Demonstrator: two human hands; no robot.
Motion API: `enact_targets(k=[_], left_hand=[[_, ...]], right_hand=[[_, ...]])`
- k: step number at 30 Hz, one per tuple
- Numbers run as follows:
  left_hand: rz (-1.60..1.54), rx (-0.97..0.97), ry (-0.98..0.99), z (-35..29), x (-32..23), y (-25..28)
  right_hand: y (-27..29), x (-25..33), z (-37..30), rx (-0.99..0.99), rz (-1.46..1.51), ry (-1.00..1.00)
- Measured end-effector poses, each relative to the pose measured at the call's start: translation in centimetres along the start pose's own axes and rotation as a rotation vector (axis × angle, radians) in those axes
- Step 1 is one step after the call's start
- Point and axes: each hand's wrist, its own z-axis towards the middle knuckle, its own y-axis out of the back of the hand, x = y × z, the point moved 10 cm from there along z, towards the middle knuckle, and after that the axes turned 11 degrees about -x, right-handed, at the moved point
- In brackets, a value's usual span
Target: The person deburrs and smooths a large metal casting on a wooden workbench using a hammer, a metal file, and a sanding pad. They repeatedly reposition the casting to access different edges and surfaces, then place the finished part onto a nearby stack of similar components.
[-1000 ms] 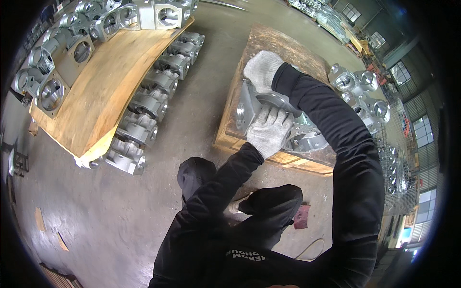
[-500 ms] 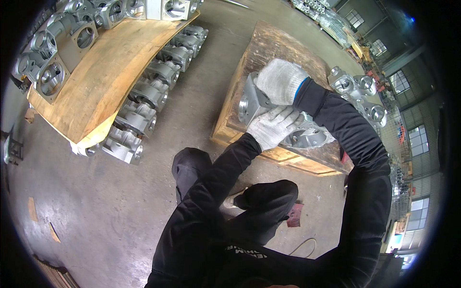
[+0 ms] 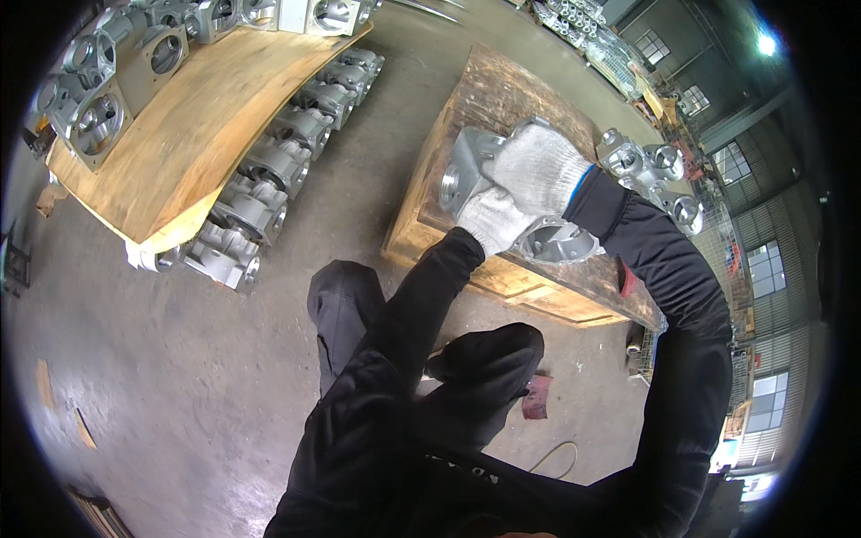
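A silver metal casting (image 3: 460, 170) with a flange and round bores lies on a wooden crate (image 3: 489, 76) in front of me. Its open ring-shaped end (image 3: 563, 242) points toward the crate's near edge. My left hand (image 3: 493, 220), in a white knit glove, is closed over the middle of the casting, fingers curled. Just beyond it, my right hand (image 3: 541, 166), gloved too with a blue cuff edge, is bent down over the casting with its fingers closed. The fingertips and anything inside the right hand are hidden.
Left stands a plywood-topped stack (image 3: 193, 117) bearing castings (image 3: 97, 121), with more castings (image 3: 251, 208) along its side. Other castings (image 3: 664, 161) sit beyond the crate to the right. A red scrap (image 3: 626, 278) lies on the crate, a dark red piece (image 3: 536, 397) on the floor.
My left hand's fingers, flat and spread before, are now curled in. The right hand has shifted slightly nearer and to the right, and the hands now meet. The view has shifted a little.
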Motion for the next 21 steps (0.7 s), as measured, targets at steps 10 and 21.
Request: enact_targets(k=[10, 21], left_hand=[[0.038, -0.506, -0.247, -1.9, -1.9, 11.4], [-0.264, 0.022, 1.046, 3.2, 16.6, 0.0]], right_hand=[[1.3, -4.0, -15.1, -0.719, 0.311, -0.777], [-15.0, 4.6, -18.6, -0.573, 0.761, -1.407]])
